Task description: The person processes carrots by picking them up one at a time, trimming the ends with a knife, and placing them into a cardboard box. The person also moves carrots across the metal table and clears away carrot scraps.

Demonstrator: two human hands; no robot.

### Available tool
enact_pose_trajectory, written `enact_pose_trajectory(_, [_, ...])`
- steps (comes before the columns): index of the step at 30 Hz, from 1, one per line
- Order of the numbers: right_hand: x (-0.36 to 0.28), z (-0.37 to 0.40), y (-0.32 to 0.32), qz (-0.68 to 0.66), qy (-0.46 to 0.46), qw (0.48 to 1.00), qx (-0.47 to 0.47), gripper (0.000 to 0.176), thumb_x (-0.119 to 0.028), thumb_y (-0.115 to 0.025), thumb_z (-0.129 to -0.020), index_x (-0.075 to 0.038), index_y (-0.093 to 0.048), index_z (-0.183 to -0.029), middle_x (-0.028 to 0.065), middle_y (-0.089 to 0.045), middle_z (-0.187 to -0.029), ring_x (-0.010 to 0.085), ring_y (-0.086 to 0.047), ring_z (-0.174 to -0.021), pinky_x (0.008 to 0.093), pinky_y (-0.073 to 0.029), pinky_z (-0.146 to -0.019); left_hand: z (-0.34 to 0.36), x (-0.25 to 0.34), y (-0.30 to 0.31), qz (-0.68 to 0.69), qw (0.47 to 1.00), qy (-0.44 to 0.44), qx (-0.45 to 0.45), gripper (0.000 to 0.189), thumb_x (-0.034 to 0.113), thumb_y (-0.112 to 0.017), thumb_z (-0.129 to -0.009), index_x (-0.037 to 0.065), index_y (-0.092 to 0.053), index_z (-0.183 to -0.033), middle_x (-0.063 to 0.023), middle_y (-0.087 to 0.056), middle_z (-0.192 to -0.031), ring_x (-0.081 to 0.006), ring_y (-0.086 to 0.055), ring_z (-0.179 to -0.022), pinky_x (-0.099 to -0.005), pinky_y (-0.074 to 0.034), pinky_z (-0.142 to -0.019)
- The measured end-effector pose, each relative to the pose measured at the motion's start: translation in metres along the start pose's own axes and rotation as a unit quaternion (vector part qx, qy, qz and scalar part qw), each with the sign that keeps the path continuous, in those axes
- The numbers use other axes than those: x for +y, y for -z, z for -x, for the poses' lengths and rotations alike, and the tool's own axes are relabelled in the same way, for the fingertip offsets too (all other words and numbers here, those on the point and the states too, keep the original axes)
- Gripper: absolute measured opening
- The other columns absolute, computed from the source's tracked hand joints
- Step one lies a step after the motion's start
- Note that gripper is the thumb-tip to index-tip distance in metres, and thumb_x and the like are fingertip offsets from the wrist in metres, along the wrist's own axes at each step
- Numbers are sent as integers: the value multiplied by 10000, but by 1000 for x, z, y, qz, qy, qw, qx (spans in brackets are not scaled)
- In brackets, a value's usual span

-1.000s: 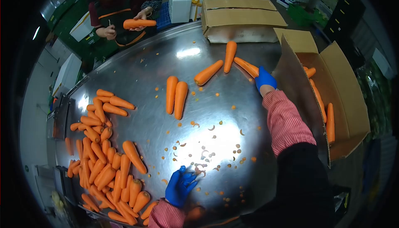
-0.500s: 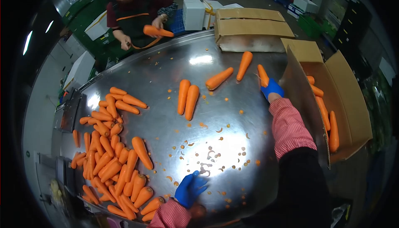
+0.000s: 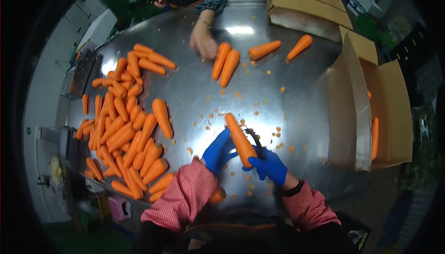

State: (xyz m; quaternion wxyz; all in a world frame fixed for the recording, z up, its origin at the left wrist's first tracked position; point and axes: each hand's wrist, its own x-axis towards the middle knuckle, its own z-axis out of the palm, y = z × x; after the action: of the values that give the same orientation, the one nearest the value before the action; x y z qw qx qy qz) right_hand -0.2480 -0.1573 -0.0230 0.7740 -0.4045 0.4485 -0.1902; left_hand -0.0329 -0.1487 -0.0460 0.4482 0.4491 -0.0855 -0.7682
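Note:
My left hand (image 3: 217, 151), in a blue glove, grips a long orange carrot (image 3: 239, 137) that slants up and away over the steel table (image 3: 185, 96). My right hand (image 3: 269, 166), also gloved in blue, holds a black peeler (image 3: 255, 142) against the carrot's right side. Both hands are close to my body at the table's near edge. Orange peel scraps (image 3: 252, 115) lie scattered around them.
A big pile of carrots (image 3: 125, 124) covers the table's left. A co-worker's hand (image 3: 204, 41) rests beside two carrots (image 3: 225, 63) at the far side; two more carrots (image 3: 264, 49) lie beyond. An open cardboard box (image 3: 357, 115) holding carrots stands right, a closed box (image 3: 306, 3) behind.
My right hand came back from beside the box with a carrot to the near edge, and my left hand took hold of it. The co-worker's hand reached onto the table.

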Motion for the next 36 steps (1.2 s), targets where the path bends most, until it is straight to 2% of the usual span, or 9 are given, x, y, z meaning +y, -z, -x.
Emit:
enact_pose_trajectory(2, [-1,8,-17,68,-21,997,15,411,-260,-629,-898,-12,-566,-1220,92,-682,-851,149,-636,-660,250,-507,-580,16,0,-7,0,997,-58,-43,585,325,-577,-922,77,-342,-1397,-127,-561,-1194,-237,-576,-1061,-381,-451,-948])
enact_pose_trajectory(4, [-3,14,-16,242,114,957,109,305,-226,-630,-892,-43,-625,-1136,95,-681,-888,185,-651,-706,268,-514,-636,35,-4,-9,-92,988,-117,-32,678,274,-636,-888,36,-297,-1425,-138,-543,-1209,-221,-570,-1063,-357,-460,-934])
enact_pose_trajectory(7, [-21,19,-20,460,345,794,197,242,-181,-680,-819,-108,-672,-1050,73,-636,-819,214,-635,-697,297,-510,-618,61,-9,-6,-247,952,-174,39,641,178,-663,-868,10,-342,-1397,-129,-556,-1183,-200,-565,-1072,-349,-457,-940])
enact_pose_trajectory(10, [-38,23,-32,558,402,698,199,306,-177,-698,-782,-107,-660,-1077,53,-576,-761,188,-589,-649,301,-478,-565,86,-8,-12,-330,929,-136,96,548,87,-665,-846,28,-443,-1343,-131,-553,-1216,-215,-547,-1124,-330,-428,-964])
enact_pose_trajectory(15, [-49,22,-52,615,420,633,210,293,-181,-681,-804,-108,-669,-1087,50,-534,-712,188,-542,-595,305,-441,-531,100,-14,-9,-394,870,-294,40,513,63,-669,-828,43,-482,-1306,-118,-572,-1157,-224,-564,-1073,-324,-434,-940])
enact_pose_trajectory(23, [-33,11,-21,642,300,674,212,283,-139,-633,-804,-112,-639,-1085,37,-584,-785,185,-605,-702,305,-500,-582,114,9,-18,-450,825,-338,47,542,26,-676,-833,14,-457,-1328,-95,-543,-1248,-167,-521,-1135,-300,-421,-976])
enact_pose_trajectory(29, [-48,28,-50,625,368,654,213,320,-182,-662,-818,-152,-635,-1136,24,-590,-794,172,-608,-709,296,-499,-587,106,2,-14,-475,814,-329,65,505,74,-681,-821,25,-496,-1289,-105,-585,-1115,-222,-587,-1019,-315,-461,-907])
enact_pose_trajectory(33, [-30,8,-33,427,289,822,242,298,-138,-643,-828,-129,-640,-1125,69,-611,-837,226,-624,-757,321,-503,-620,104,10,-12,-80,963,-242,91,469,125,-657,-864,47,-447,-1276,-125,-584,-1101,-252,-599,-1036,-349,-505,-913])
enact_pose_trajectory(36, [-16,17,-40,465,326,792,223,315,-109,-640,-802,-129,-641,-1116,83,-586,-827,249,-611,-757,345,-508,-633,96,13,10,201,961,-171,79,400,205,-597,-906,37,-461,-1243,-178,-583,-1128,-324,-587,-1077,-439,-503,-934])
